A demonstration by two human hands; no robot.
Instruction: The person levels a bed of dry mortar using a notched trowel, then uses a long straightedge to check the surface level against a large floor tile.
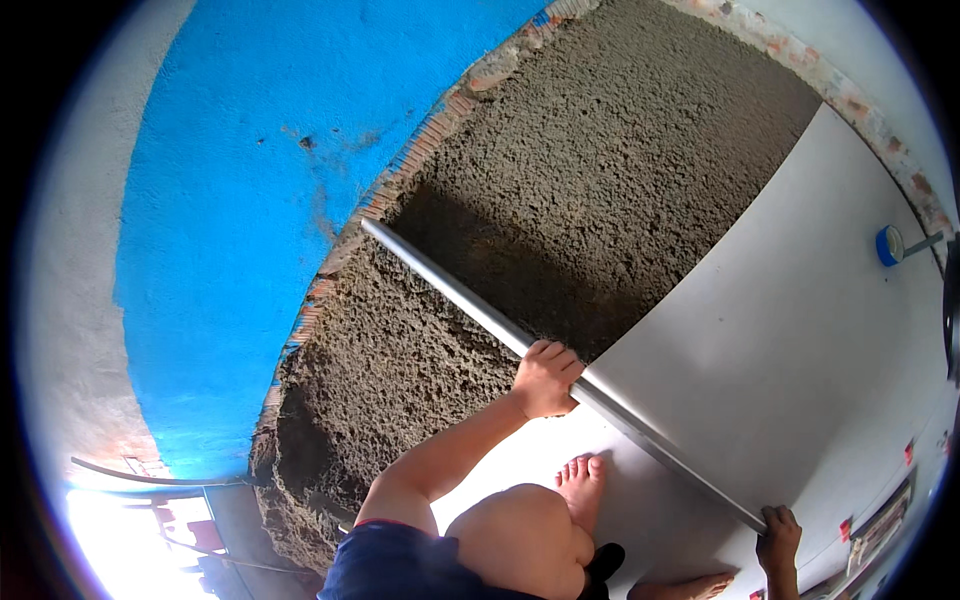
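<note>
A long silver metal straightedge [455, 292] runs slantwise from the base of the blue wall, over rough grey mortar [600, 140], to the lower right. My left hand [548, 378] is wrapped round its middle, just by the tile's edge. Near the lower right end, my right hand [778, 535] grips the same bar, its fingers partly hidden. Smooth pale grey floor tile [760, 330] lies under the right half of the bar. Behind the bar, a darker, lower patch shows in the mortar.
On the left rises a blue wall [230, 200], with broken brick along its base. A blue-rimmed round thing [888, 246] with a grey handle rests on the tile. Red clips [846, 529] stand at the tile's right side. My bare foot [581, 487] is on pale flooring.
</note>
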